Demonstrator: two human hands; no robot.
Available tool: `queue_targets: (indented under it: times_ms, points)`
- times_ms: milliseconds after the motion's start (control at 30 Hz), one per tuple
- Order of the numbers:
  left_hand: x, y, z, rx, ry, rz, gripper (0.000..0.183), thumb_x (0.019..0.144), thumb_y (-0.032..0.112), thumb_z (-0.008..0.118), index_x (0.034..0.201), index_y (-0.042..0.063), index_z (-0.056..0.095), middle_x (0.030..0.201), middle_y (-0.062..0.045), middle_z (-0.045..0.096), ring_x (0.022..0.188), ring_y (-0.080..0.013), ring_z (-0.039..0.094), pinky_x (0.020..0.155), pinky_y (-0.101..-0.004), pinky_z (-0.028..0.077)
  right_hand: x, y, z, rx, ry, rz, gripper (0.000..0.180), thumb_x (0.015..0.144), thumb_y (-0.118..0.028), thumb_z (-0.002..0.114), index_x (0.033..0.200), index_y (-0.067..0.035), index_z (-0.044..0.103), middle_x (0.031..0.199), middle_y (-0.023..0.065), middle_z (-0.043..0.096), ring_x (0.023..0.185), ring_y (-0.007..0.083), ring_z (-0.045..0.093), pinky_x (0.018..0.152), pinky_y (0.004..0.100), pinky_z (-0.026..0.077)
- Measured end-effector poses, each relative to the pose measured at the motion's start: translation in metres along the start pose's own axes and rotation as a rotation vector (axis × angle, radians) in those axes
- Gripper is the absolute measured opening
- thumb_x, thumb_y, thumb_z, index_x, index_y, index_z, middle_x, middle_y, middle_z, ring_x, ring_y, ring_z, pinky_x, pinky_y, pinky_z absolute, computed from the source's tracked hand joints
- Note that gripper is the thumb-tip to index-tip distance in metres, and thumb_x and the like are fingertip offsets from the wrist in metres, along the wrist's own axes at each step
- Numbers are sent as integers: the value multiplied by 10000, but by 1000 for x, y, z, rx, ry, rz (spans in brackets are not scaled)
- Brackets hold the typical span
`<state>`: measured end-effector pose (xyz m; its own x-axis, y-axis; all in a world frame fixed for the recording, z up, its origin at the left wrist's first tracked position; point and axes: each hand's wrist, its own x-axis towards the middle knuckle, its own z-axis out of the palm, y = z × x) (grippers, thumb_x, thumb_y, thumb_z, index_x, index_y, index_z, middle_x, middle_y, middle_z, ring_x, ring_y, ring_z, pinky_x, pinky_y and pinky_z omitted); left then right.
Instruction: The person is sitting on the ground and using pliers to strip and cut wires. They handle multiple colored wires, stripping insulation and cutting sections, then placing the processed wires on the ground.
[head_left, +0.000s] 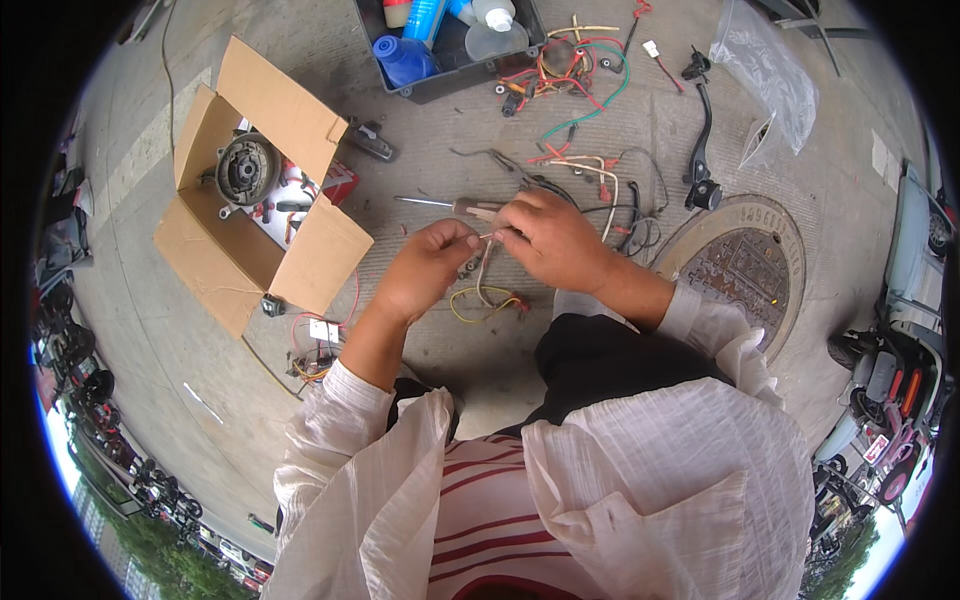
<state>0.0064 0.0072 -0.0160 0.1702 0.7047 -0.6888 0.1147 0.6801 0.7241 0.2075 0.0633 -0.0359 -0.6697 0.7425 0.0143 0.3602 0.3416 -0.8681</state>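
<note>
My left hand and my right hand meet in front of me, each with thumb and finger pinched on a thin wire end. A pale insulated wire hangs below the fingers and seems to belong to it. Just beyond my hands lies a screwdriver, its handle partly hidden by my right hand. Beneath them, a yellow wire curls on the concrete toward a red connector. A few small metal parts show beside my left thumb.
At left stands an open cardboard box holding a drum brake assembly. A black bin with bottles is at the top. Wire bundles, a brake lever, a plastic bag and a manhole cover lie to the right.
</note>
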Motion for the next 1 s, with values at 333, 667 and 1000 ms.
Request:
queue_targets:
  times_ms: [333, 667, 1000]
  points:
    - [-1, -17, 14, 317, 182, 69, 115, 921, 151, 587, 893, 50, 636, 708, 49, 556, 559, -65, 438, 508, -237, 352, -12, 7, 12, 48, 46, 13, 164, 825, -211, 659, 878, -61, 621, 897, 77, 599, 898, 228, 580, 807, 329, 457]
    - [-7, -22, 4, 150, 28, 15, 57, 861, 135, 636, 850, 79, 638, 700, 17, 532, 570, -114, 457, 495, -274, 363, -17, 8, 16, 297, -193, 207, 121, 877, -175, 621, 833, -62, 611, 766, 30, 548, 768, 180, 560, 709, 319, 470]
    - [-9, -46, 9, 248, 46, 24, 120, 853, 165, 657, 922, 69, 681, 637, -9, 520, 603, -150, 480, 562, -298, 406, -17, -7, 18, 99, -267, 129, 139, 840, -113, 651, 956, -38, 634, 773, 21, 592, 767, 200, 566, 708, 342, 455]
